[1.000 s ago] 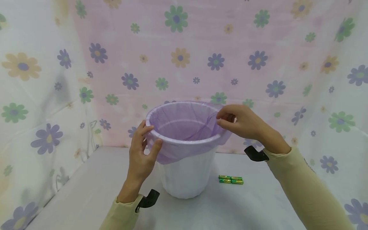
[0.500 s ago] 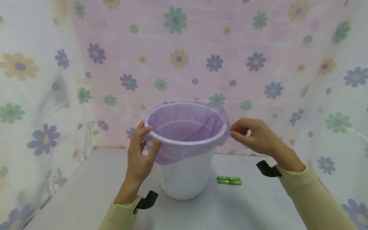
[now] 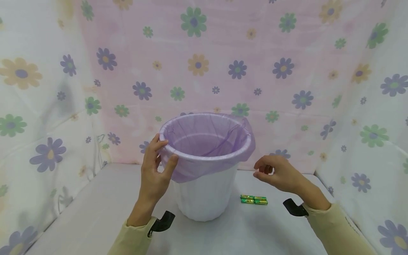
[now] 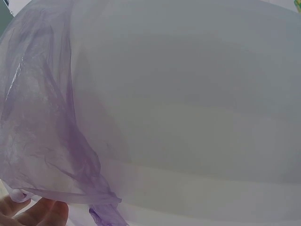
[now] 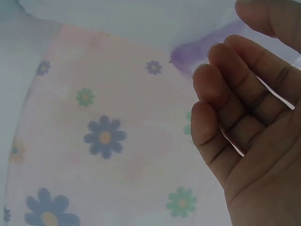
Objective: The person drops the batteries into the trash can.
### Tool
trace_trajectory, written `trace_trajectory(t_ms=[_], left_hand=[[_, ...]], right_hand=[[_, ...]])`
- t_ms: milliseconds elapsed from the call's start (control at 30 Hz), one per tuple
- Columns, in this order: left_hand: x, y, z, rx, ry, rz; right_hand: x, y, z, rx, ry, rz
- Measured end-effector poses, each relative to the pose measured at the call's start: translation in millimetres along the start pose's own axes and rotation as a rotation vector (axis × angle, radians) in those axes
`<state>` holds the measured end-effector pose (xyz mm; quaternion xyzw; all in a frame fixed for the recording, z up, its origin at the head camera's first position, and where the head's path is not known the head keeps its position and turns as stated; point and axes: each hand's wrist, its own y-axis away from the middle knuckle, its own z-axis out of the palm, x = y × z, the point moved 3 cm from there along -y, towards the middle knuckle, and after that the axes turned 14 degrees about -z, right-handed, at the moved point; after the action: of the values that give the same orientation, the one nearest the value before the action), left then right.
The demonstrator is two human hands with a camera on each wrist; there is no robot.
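Observation:
A white trash can (image 3: 202,198) stands upright on the table, lined with a thin purple plastic bag (image 3: 196,168) folded over its rim. My left hand (image 3: 154,179) grips the can's left side at the rim, thumb in front and fingers along the edge, over the bag. In the left wrist view, fingertips (image 4: 54,214) show at the bag beside the can's wall. Off to the right of the can, my right hand (image 3: 280,173) is in the air with loosely curled fingers and nothing in them. Several green and gold batteries (image 3: 254,199) lie side by side below it.
A white table surface (image 3: 105,212) runs under everything. Flower-patterned curtains hang behind (image 3: 216,53) and along both sides, meeting the table at its far and left edges.
My right hand has let go of the bag at the rim's right side, moved out to the right, then down toward the batteries. The left hand has stayed at the rim.

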<state>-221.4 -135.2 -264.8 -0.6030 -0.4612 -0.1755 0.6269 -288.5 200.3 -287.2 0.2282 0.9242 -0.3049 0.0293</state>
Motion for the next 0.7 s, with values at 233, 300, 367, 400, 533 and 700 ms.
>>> trace_trajectory(t_ms=[233, 300, 367, 400, 533, 700], left_hand=[[-0.4, 0.3, -0.3, -0.006, -0.003, -0.009], [-0.7, 0.3, -0.1, -0.007, -0.002, -0.009], [-1.1, 0.3, 0.1, -0.008, 0.001, -0.007], [-1.2, 0.3, 0.0, -0.008, 0.002, -0.005], [-1.5, 0.4, -0.1, -0.008, 0.004, -0.004], [-1.0, 0.2, -0.5, -0.007, 0.003, -0.002]], right_hand=[[8.1, 17.5, 24.9, -0.048, -0.036, 0.080], [11.6, 23.7, 32.1, -0.078, -0.060, 0.111], [16.2, 30.6, 39.9, -0.111, -0.091, 0.143], [18.6, 34.2, 43.9, -0.128, -0.102, 0.158], [27.4, 47.7, 59.3, -0.175, -0.134, 0.205], [38.6, 62.5, 75.1, -0.216, -0.132, 0.260]])
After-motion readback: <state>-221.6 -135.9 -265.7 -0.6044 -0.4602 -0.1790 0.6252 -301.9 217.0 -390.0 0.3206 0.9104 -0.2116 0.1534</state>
